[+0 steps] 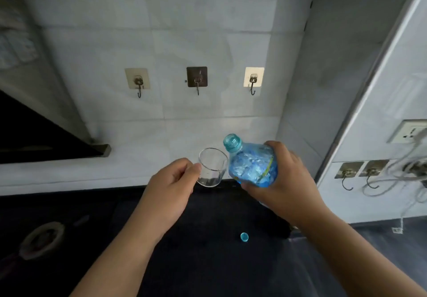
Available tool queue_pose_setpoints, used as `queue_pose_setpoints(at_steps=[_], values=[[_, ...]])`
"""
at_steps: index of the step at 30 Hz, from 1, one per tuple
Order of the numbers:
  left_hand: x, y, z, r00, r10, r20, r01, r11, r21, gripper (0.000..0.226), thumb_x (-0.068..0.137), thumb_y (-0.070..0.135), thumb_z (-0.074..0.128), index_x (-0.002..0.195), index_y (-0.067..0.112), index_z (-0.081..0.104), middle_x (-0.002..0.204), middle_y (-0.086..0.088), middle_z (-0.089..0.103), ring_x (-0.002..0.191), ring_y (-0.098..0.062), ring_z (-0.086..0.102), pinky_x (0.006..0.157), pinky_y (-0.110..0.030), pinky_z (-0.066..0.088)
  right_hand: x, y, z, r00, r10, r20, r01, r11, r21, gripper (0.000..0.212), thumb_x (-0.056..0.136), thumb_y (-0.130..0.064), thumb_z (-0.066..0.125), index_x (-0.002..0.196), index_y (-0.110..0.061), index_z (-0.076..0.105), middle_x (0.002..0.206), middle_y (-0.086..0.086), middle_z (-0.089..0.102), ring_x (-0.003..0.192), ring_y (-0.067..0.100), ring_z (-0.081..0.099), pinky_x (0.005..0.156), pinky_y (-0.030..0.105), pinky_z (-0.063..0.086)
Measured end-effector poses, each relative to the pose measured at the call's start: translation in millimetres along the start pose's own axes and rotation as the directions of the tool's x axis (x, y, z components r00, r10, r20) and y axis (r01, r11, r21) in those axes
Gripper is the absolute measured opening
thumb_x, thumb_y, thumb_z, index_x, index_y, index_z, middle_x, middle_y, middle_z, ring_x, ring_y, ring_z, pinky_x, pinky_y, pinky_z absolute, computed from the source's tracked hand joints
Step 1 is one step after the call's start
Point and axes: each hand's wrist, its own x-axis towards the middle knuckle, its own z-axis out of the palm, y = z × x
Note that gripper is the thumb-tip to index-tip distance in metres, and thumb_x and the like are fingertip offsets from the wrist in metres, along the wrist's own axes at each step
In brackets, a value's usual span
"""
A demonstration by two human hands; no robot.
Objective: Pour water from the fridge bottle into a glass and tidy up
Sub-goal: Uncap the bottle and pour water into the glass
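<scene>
Both hands grip: left (175,179) the glass (211,167), right (280,176) the uncapped bottle (251,162); misaligned tilting could spill water onto the bench (208,262).

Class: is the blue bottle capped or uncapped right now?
Uncapped. The bottle, gripped by the right hand, shows a bare threaded mouth; its blue cap lies on the dark counter.

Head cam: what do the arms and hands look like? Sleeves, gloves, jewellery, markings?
Both forearms are bare as far as the frame shows, with no sleeve edge in view. The left hand and right hand are ungloved. No watch, bracelet or ring shows on the visible wrists or fingers. No cables, tags or markings appear on either arm.
</scene>
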Motion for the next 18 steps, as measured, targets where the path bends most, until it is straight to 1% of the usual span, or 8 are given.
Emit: queue_pose_setpoints(at_steps=[3,5,8,11,15,18], values=[[-7,3,-23,1.000,0.007,-0.001,-0.007,1.000,-0.017,0.046,0.100,0.046,0.054,0.076,0.008,0.045,0.064,0.003,0.041,0.059,-0.014,0.036,0.063,-0.040,0.033,-5,-27,-8,0.999,-0.043,-0.014,0.041,0.990,-0.135,0.082,0.069,-0.050,0.086,0.136,-0.036,0.041,0.106,-0.021,0.041,0.111,0.014,0.048,0.082,0.033,0.041],[-12,0,-37,1.000,0.008,-0.005,-0.009,1.000,-0.020,0.046,0.100,0.046,0.053,0.075,0.009,0.043,0.064,0.003,0.040,0.060,-0.013,0.036,0.063,-0.038,0.033,-8,-41,-9,0.996,-0.081,-0.030,0.074,0.978,-0.196,0.079,0.070,-0.046,0.085,0.135,-0.036,0.041,0.108,-0.020,0.047,0.113,0.018,0.050,0.082,0.035,0.044],[-17,-8,-54,1.000,-0.003,0.007,0.003,0.999,-0.035,0.047,0.101,0.046,0.052,0.075,0.009,0.041,0.065,0.002,0.039,0.059,-0.011,0.035,0.062,-0.037,0.032,-13,-54,-2,0.990,-0.124,-0.066,0.100,0.953,-0.286,0.077,0.068,-0.042,0.083,0.133,-0.035,0.042,0.116,-0.011,0.060,0.110,0.022,0.051,0.083,0.040,0.049],[-23,-16,-64,0.999,0.010,0.035,-0.008,0.999,-0.036,0.048,0.101,0.046,0.052,0.075,0.008,0.040,0.064,0.002,0.037,0.058,-0.011,0.034,0.061,-0.036,0.032,-19,-62,6,0.982,-0.167,-0.089,0.125,0.925,-0.359,0.078,0.065,-0.038,0.082,0.134,-0.031,0.046,0.117,-0.008,0.063,0.108,0.024,0.053,0.081,0.042,0.050],[-28,-24,-72,0.998,0.004,0.059,-0.001,0.999,-0.050,0.047,0.101,0.047,0.050,0.075,0.009,0.041,0.065,0.002,0.039,0.060,-0.012,0.036,0.063,-0.037,0.034,-26,-72,10,0.978,-0.197,-0.072,0.145,0.883,-0.447,0.080,0.063,-0.041,0.082,0.134,-0.031,0.046,0.116,-0.007,0.064,0.107,0.026,0.054,0.082,0.043,0.050],[-32,-28,-76,0.997,0.026,0.075,-0.023,0.999,-0.036,0.048,0.100,0.049,0.049,0.075,0.009,0.041,0.063,0.003,0.037,0.059,-0.012,0.034,0.062,-0.036,0.033,-30,-76,11,0.975,-0.206,-0.085,0.140,0.863,-0.485,0.080,0.062,-0.041,0.083,0.133,-0.030,0.048,0.114,-0.007,0.065,0.106,0.027,0.056,0.083,0.044,0.050]])
